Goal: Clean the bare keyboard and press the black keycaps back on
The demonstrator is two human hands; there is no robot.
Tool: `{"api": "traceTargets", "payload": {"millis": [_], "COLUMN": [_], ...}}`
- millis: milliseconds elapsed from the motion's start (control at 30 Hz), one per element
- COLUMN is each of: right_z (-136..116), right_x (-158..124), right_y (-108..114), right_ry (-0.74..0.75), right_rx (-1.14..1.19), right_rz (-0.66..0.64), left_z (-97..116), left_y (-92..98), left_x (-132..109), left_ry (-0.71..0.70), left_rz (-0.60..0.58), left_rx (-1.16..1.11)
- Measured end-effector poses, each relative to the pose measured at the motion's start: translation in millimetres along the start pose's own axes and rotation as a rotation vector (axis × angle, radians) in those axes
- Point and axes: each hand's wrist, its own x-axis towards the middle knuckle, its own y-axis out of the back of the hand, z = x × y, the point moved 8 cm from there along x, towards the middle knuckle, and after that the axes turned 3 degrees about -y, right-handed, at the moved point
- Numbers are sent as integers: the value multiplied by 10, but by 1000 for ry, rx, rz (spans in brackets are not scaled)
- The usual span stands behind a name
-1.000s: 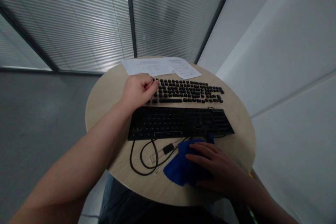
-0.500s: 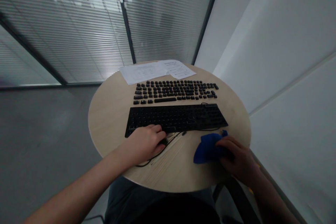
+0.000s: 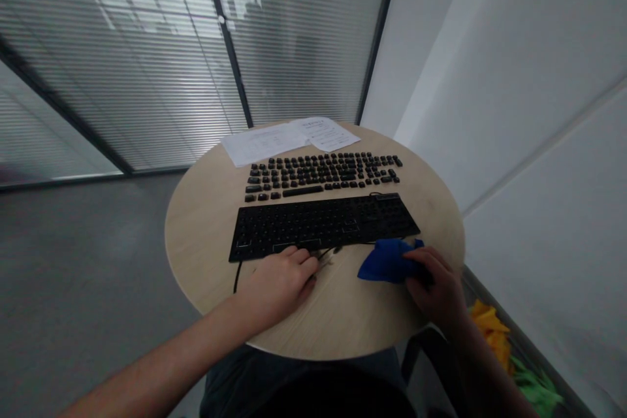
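A black keyboard base with its keys removed lies across the round wooden table. Beyond it, several loose black keycaps are laid out in rows. My left hand rests just in front of the base, fingers curled over the black cable and something small I cannot make out. My right hand grips a crumpled blue cloth near the base's right front corner.
Two white paper sheets lie at the table's far edge. Glass walls with blinds stand behind, a white wall on the right. Orange and green material lies on the floor at lower right. My dark trousers show below the table.
My left hand left the keycaps at the far left and came down onto the cable in front of the base. My right hand gathered the blue cloth and shifted it right.
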Motion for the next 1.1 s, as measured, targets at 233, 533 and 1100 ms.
{"api": "traceTargets", "payload": {"millis": [233,533,1100], "right_z": [70,184,210], "right_x": [-13,-22,40], "right_y": [20,132,260], "right_ry": [-75,-189,-180], "right_rx": [36,3,-35], "right_rz": [50,147,291], "left_z": [177,515,471], "left_y": [-8,-36,-52], "left_x": [93,262,193], "left_ry": [-116,-269,-116], "left_rz": [80,109,201], "left_rx": [-68,18,-49]}}
